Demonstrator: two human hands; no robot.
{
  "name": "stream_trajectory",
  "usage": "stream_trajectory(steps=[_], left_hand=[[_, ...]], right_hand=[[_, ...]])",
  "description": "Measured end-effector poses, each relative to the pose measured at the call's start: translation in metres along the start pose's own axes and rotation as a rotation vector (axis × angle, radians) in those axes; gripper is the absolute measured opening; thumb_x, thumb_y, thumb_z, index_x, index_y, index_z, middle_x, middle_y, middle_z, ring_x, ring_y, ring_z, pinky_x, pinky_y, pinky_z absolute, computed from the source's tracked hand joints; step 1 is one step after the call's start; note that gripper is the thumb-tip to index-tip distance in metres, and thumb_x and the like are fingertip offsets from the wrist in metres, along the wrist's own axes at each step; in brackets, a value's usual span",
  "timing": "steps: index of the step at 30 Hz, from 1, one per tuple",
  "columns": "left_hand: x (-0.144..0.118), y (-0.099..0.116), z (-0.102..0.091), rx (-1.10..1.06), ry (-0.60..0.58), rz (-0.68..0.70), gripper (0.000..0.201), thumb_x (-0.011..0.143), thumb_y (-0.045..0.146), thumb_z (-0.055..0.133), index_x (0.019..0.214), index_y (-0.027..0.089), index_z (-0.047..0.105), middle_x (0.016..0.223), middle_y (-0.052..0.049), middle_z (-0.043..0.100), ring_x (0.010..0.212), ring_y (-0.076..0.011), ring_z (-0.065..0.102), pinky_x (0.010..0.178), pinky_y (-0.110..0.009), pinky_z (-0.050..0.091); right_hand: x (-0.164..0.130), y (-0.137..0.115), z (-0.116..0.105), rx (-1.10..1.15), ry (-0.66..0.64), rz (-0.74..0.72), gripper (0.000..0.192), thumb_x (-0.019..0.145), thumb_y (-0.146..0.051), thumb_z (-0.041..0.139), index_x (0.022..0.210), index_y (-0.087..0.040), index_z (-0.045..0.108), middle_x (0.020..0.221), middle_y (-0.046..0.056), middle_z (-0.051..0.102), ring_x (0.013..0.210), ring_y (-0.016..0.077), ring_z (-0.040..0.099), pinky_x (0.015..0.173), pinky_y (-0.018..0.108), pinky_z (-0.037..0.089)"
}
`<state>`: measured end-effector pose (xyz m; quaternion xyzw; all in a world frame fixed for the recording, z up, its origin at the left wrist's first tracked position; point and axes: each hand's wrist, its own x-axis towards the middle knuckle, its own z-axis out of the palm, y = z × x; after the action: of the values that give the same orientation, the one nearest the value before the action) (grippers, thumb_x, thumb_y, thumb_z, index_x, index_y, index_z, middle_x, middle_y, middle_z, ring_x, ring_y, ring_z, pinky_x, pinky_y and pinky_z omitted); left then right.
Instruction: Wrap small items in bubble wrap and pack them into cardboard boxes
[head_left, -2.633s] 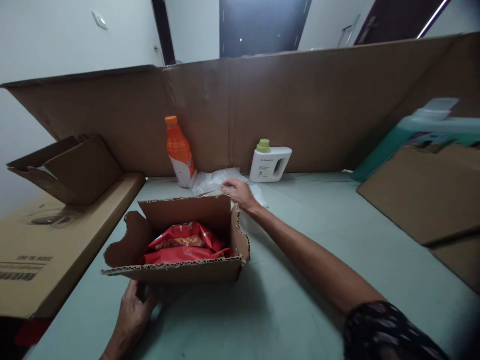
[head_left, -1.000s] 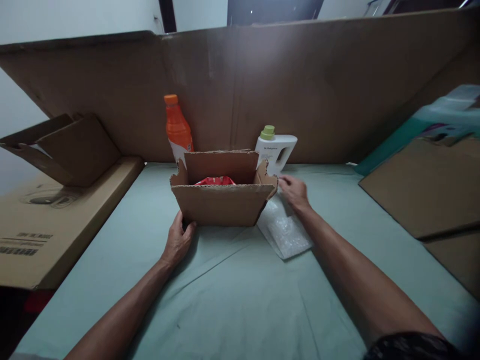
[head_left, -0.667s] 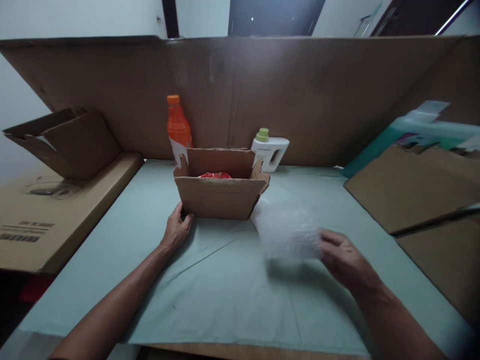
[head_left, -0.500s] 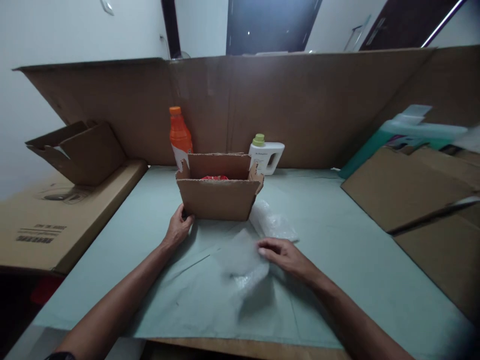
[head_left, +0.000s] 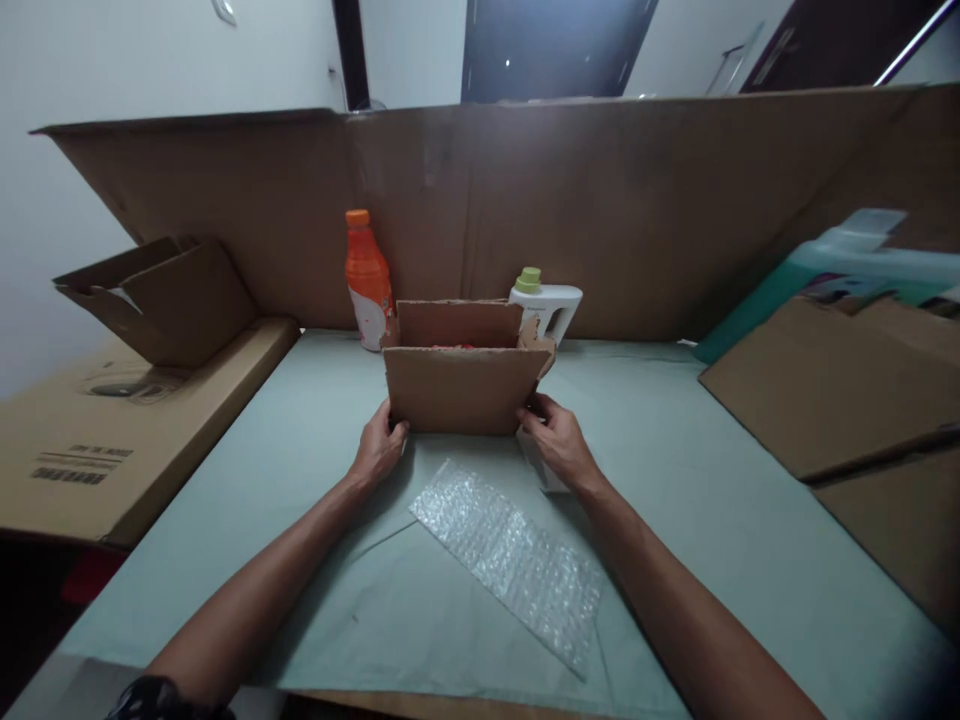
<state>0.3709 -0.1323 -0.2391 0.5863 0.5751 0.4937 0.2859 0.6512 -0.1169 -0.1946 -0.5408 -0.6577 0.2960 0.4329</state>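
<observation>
An open brown cardboard box [head_left: 461, 385] stands mid-table with a sliver of red packet showing over its rim. My left hand [head_left: 380, 450] grips its lower left corner. My right hand [head_left: 556, 442] holds its lower right corner, over a bit of clear plastic. A sheet of bubble wrap [head_left: 510, 555] lies flat on the pale green table cover [head_left: 675, 500], just in front of the box and between my forearms.
An orange bottle [head_left: 367, 280] and a white jug with a green cap [head_left: 546, 305] stand behind the box against a tall cardboard wall [head_left: 637, 210]. Cardboard boxes [head_left: 112, 400] lie at the left, flat cardboard [head_left: 832, 385] and a teal container [head_left: 825, 275] at the right.
My right hand drew the bubble wrap from behind the box to the front, laid it flat, then moved to the box's right corner. The left hand stayed on the box.
</observation>
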Motion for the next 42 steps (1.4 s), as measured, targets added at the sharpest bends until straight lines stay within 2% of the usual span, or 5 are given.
stream_trajectory(steps=[9,16,23,30,42], left_hand=[[-0.029,0.002,-0.006,0.119,0.017,0.051,0.063,0.084,0.027,0.063,0.144,0.018,0.048,0.138,-0.017,0.057,0.128,-0.0321,0.053,0.111,-0.05,0.04],[-0.086,0.018,-0.001,0.474,-0.252,0.182,0.045,0.079,0.035,0.069,0.123,0.023,0.066,0.114,-0.013,0.066,0.109,-0.0333,0.055,0.098,-0.048,0.041],[-0.086,0.021,0.016,0.413,-0.287,0.165,0.046,0.076,0.019,0.062,0.121,0.021,0.069,0.093,-0.012,0.071,0.095,-0.0324,0.06,0.092,-0.046,0.041],[-0.066,0.009,0.006,0.372,-0.26,0.186,0.053,0.074,0.013,0.058,0.125,0.022,0.067,0.103,-0.012,0.074,0.097,-0.0297,0.065,0.092,-0.044,0.047],[-0.036,0.021,0.03,0.476,-0.327,0.301,0.051,0.079,0.006,0.055,0.125,0.021,0.069,0.111,-0.011,0.074,0.101,-0.0291,0.067,0.095,-0.041,0.048]], right_hand=[[-0.053,0.004,-0.047,-0.288,-0.06,-0.098,0.033,0.09,-0.041,0.056,0.111,-0.022,0.073,0.115,0.01,0.075,0.106,0.0275,0.07,0.092,0.045,0.055],[-0.07,0.038,-0.058,-0.685,-0.167,-0.131,0.061,0.083,-0.039,0.067,0.14,-0.021,0.058,0.147,0.016,0.057,0.133,0.0373,0.053,0.103,0.055,0.046],[-0.068,0.029,-0.071,-0.623,-0.189,-0.114,0.017,0.088,-0.033,0.056,0.088,-0.023,0.07,0.105,0.009,0.075,0.104,0.0304,0.066,0.095,0.048,0.047],[-0.157,0.002,-0.101,-0.714,-0.029,-0.19,0.022,0.087,-0.047,0.059,0.086,-0.026,0.067,0.116,0.011,0.072,0.11,0.0357,0.064,0.088,0.051,0.047],[-0.208,-0.046,0.005,-0.545,-0.516,-0.379,0.032,0.087,-0.028,0.066,0.119,-0.021,0.067,0.127,0.013,0.067,0.111,0.0312,0.061,0.093,0.048,0.049]])
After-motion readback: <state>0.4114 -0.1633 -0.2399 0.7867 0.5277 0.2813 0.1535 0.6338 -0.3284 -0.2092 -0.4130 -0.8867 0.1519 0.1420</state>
